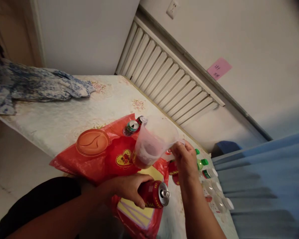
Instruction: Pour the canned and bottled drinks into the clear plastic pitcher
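My left hand (131, 190) is wrapped round a red drink can (154, 194), which lies tilted with its opened top toward the right. In my right hand (185, 157) is the handle of a translucent plastic jug (153, 142); the jug leans, and some amber liquid shows at its bottom. Beneath them a red plastic bag (82, 164) is spread out, with a red heart-printed plate or tray (114, 152) on it. Yellow sheets with pale stripes (137, 212) lie partly under the can and left hand.
An orange round lid (93, 142) rests on the bag. Behind the jug stand a teal can (131, 127) and a dark can (140, 120). Several plastic bottles (220, 202) line the right edge near a blue curtain (269, 179). Patterned cloth (47, 84) lies at the far left; a radiator (164, 73) borders the table.
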`<action>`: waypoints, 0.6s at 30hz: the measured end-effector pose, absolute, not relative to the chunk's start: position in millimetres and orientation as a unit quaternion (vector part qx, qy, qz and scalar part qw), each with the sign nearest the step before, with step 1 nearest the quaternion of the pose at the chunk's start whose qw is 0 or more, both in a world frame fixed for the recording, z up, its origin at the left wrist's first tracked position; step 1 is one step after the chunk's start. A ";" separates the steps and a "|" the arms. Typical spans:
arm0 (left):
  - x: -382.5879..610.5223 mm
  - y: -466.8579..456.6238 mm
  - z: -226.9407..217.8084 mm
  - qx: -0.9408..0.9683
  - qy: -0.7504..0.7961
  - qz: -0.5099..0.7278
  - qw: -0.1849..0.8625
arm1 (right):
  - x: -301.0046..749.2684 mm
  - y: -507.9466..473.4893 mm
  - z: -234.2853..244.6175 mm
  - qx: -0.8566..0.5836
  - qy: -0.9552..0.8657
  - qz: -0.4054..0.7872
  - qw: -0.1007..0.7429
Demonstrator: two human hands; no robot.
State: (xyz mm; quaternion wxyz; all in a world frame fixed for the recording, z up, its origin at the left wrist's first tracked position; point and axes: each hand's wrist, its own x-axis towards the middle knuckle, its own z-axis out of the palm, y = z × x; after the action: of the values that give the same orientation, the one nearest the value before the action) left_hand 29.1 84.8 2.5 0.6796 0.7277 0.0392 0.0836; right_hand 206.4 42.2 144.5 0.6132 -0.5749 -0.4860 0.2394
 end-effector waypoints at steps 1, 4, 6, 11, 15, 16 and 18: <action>28.2 86.0 3.4 0.727 0.041 0.081 0.680 | 207.4 38.3 154.8 -0.576 -0.487 0.225 0.617; 24.8 90.9 6.9 0.726 0.042 0.082 0.682 | 210.4 26.8 184.8 -0.568 -0.489 0.185 0.635; 22.1 95.4 9.3 0.725 0.045 0.096 0.680 | 213.4 19.4 202.2 -0.559 -0.490 0.165 0.648; 15.7 108.0 13.6 0.708 0.058 0.155 0.686 | 226.7 -2.0 232.0 -0.573 -0.483 0.128 0.649; 12.6 116.2 16.9 0.709 0.121 0.217 0.660 | 237.8 -20.1 242.4 -0.607 -0.474 0.122 0.626; 12.5 117.8 17.4 0.708 0.144 0.236 0.649 | 239.9 -24.2 243.5 -0.615 -0.473 0.126 0.618; 13.5 120.7 17.2 0.707 0.182 0.265 0.630 | 243.2 -31.7 244.2 -0.630 -0.469 0.136 0.604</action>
State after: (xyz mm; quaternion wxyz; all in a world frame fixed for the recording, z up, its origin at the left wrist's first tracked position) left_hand 13.5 120.7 17.2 0.6299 0.7073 0.1816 0.2647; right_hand 243.2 -31.7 244.2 0.6036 -0.6299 -0.4695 0.1360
